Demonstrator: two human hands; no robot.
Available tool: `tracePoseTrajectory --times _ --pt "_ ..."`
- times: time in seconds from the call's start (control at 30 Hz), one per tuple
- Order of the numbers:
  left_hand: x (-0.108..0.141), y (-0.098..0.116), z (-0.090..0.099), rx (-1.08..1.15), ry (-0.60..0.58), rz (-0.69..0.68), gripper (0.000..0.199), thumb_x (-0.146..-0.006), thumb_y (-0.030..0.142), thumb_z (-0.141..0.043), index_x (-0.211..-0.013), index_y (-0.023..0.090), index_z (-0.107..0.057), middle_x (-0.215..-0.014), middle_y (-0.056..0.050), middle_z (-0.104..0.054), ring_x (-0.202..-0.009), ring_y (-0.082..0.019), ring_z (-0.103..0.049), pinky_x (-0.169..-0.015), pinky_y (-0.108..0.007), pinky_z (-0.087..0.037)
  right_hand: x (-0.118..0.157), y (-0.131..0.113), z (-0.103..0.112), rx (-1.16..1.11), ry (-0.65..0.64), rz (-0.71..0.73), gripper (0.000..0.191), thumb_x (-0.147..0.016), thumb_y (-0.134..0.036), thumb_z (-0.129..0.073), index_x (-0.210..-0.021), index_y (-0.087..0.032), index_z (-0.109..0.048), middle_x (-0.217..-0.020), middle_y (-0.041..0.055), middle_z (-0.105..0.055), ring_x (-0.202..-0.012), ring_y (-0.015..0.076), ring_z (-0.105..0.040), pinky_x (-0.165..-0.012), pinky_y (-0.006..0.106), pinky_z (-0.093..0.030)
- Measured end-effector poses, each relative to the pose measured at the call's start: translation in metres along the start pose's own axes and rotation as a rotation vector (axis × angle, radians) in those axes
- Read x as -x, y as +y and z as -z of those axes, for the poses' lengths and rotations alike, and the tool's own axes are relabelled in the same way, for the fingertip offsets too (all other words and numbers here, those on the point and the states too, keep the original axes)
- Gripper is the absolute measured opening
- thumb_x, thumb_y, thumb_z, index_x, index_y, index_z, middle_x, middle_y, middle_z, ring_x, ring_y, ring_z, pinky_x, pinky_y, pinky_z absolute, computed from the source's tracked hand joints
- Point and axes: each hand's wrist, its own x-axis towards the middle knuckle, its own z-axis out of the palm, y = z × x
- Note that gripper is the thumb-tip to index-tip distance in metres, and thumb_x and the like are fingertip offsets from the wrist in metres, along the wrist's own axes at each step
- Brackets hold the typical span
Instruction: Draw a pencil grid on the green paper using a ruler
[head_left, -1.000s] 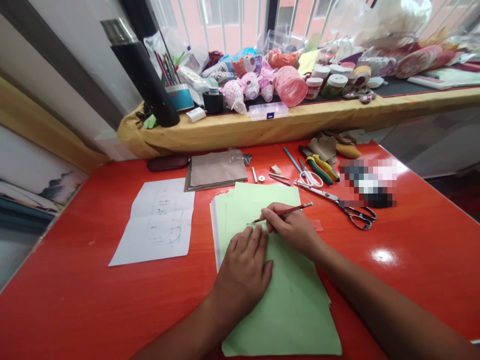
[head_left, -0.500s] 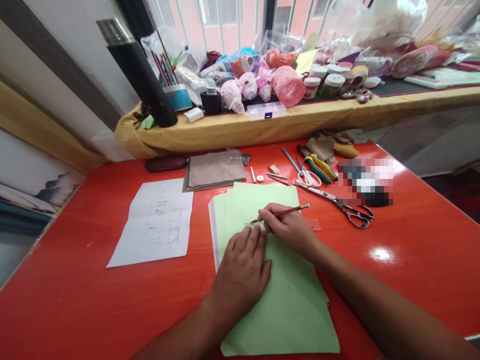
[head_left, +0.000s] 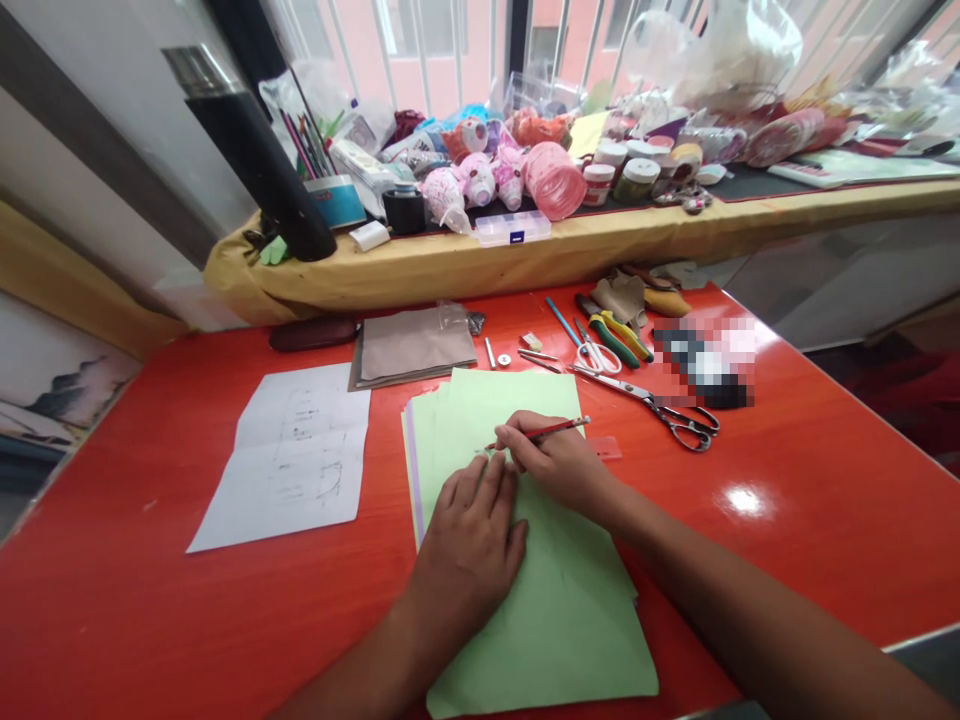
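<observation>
A stack of light green paper sheets (head_left: 562,620) lies on the red table, with a lilac edge showing at its left. My left hand (head_left: 474,540) rests flat on the top sheet, fingers stretched out and pointing away from me. In my right hand (head_left: 562,465) is a red and dark pencil (head_left: 553,428), gripped between thumb and fingers. Its tip meets the paper just beyond my left fingertips. Something small and pale shows at those fingertips, too small to make out. A clear pinkish plastic piece (head_left: 606,447) lies just right of the stack, beyond my right wrist.
Left of the stack lies a creased white sheet with drawn lines (head_left: 289,450). Brown-grey sheets (head_left: 416,345) are behind. Large metal scissors (head_left: 656,400), white-handled scissors (head_left: 598,357) and pliers (head_left: 615,338) lie at the back right. A black flask (head_left: 262,170) stands on the crowded sill.
The whole view has shifted, so things appear a little further left. Both hands keep nearly the same place on the paper, and the pencil stays in my right hand.
</observation>
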Motion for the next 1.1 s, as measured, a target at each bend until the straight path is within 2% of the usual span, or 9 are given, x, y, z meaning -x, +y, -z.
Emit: tracePoseTrajectory --times 0.47,0.77,1.1 --pt "0.001 0.000 -0.002 -0.017 -0.007 0.006 0.056 -0.109 0.032 -0.045 -0.162 0.012 -0.045 -0.162 -0.016 -0.055 -0.149 -0.034 -0.050 -0.121 -0.053 -0.042 0.001 0.002 0.006 0.038 0.011 0.013 0.032 -0.104 -0.038 -0.056 -0.077 -0.023 -0.065 -0.066 -0.0012 -0.063 -0.067 0.0173 -0.060 -0.067 0.031 -0.044" --pt "0.001 0.001 -0.002 -0.043 0.004 0.000 0.053 -0.108 0.031 -0.046 -0.156 0.010 -0.052 -0.161 -0.015 -0.057 -0.147 -0.034 -0.051 -0.120 -0.051 -0.042 0.005 0.007 0.018 0.048 0.034 0.003 0.032 -0.105 -0.039 -0.055 -0.081 -0.024 -0.068 -0.058 -0.0028 -0.057 -0.061 0.0180 -0.058 -0.065 0.032 -0.044" --pt "-0.002 -0.001 0.001 -0.071 0.014 -0.030 0.051 -0.109 0.030 -0.044 -0.153 0.008 -0.056 -0.158 -0.014 -0.059 -0.145 -0.033 -0.054 -0.117 -0.049 -0.043 0.013 0.016 0.034 0.051 0.065 -0.043 0.034 -0.104 -0.042 -0.056 -0.079 -0.023 -0.069 -0.059 -0.0024 -0.056 -0.058 0.0175 -0.054 -0.063 0.032 -0.042"
